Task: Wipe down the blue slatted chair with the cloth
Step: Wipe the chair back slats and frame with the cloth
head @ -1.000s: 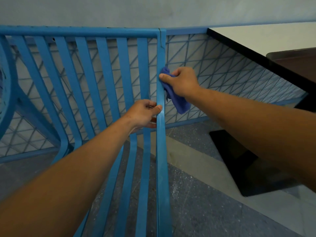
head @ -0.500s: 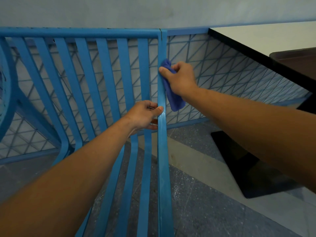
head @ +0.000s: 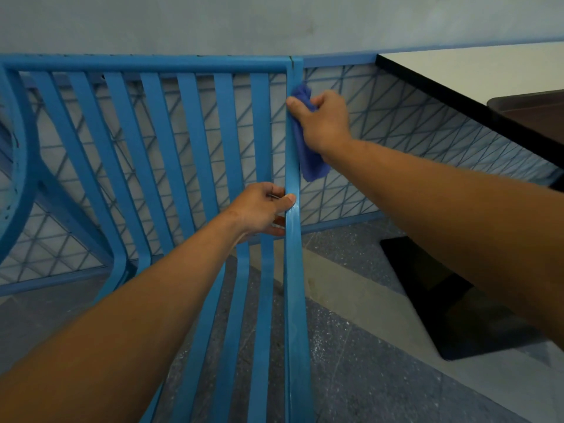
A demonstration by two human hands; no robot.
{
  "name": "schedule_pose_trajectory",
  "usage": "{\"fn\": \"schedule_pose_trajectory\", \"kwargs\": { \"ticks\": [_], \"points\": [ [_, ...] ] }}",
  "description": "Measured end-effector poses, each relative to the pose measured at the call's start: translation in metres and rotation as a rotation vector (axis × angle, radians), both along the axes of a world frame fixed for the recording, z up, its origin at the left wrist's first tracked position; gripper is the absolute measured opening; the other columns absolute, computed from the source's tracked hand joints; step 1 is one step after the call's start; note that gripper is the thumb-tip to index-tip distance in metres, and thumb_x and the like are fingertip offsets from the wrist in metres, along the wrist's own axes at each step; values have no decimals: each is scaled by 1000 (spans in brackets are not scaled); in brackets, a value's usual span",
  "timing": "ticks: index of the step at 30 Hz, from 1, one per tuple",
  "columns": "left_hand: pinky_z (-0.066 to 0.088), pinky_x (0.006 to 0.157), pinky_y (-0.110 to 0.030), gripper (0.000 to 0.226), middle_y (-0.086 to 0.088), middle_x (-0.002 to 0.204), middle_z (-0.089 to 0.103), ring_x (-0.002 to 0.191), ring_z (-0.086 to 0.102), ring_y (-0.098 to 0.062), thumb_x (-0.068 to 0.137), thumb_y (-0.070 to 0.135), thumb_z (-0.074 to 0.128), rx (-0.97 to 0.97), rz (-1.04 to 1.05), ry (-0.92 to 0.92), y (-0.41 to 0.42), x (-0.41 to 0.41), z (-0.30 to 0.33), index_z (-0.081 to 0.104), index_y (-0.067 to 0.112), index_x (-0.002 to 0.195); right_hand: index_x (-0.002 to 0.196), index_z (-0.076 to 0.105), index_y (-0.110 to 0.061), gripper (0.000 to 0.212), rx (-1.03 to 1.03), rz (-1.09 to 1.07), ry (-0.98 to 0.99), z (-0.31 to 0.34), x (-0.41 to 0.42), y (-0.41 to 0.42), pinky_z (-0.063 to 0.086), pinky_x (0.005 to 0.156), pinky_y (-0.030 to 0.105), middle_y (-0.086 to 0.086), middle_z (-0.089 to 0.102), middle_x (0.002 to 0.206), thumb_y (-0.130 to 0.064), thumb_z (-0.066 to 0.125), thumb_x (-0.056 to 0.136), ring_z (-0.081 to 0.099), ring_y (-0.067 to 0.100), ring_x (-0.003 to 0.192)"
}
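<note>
While the blue slatted chair [head: 195,154] stands directly ahead of me and fills the left and centre of the view, I work on its right-hand edge. Its backrest slats run from the top rail [head: 146,64] down toward me, then bend into the seat. Behind it stands a wall with a triangular mesh panel [head: 396,141], and to the right a table [head: 476,71] on a dark base plate [head: 451,300].

The part that matters is the right side rail [head: 293,245]. Its long axis runs nearly vertical in the view, from the top corner down past both hands to the bottom edge of the frame. Any stroke must follow that axis.

My right hand [head: 323,120] sits high on the rail, just below the top corner. It grips the cloth [head: 311,163], a dark blue one, with the thumb pressed on the rail's front face and the fingers curled round the bunched fabric on the outer side. The loose end hangs below the hand (it touches nothing that I can make out).

My left hand [head: 262,209] is lower on the same rail, fingers and thumb closed round it from the inner side, steadying the chair.

I judge that the right hand is the nearer one to the unwiped top corner. A downward stroke would meet the left hand, which would then need to shift.
</note>
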State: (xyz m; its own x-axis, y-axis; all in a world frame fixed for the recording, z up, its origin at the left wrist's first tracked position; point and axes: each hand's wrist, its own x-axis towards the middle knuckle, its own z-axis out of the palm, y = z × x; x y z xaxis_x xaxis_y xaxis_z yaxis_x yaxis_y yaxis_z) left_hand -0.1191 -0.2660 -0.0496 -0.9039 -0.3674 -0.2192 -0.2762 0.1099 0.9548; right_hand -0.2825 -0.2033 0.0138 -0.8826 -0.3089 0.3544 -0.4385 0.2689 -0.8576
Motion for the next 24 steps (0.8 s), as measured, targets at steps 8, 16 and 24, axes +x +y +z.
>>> {"fn": "schedule_pose_trajectory", "kwargs": {
  "ticks": [8,16,24],
  "points": [
    [61,63,-29,19,-6,99,69,71,72,-15,100,25,62,-4,-2,-10,1,-1,-1,61,10,114,49,44,-19,56,64,15,48,33,-13,-4,36,55,24,-7,39,48,-42,75,89,37,2,40],
    [64,72,-39,19,-8,102,69,73,72,-19,100,26,63,-40,-25,-32,-4,-2,0,61,11,111,54,38,-22,54,61,-13,127,32,-18,-10,32,55,23,-8,38,52,-41,76,88,37,6,45],
    [62,67,-33,21,-7,100,69,70,71,-16,100,27,62,-42,-13,-23,-1,-2,-2,61,10,113,56,42,-18,54,190,23,119,40,-24,-6,34,58,23,-5,40,56,-46,76,88,46,11,59]
  ]
}}
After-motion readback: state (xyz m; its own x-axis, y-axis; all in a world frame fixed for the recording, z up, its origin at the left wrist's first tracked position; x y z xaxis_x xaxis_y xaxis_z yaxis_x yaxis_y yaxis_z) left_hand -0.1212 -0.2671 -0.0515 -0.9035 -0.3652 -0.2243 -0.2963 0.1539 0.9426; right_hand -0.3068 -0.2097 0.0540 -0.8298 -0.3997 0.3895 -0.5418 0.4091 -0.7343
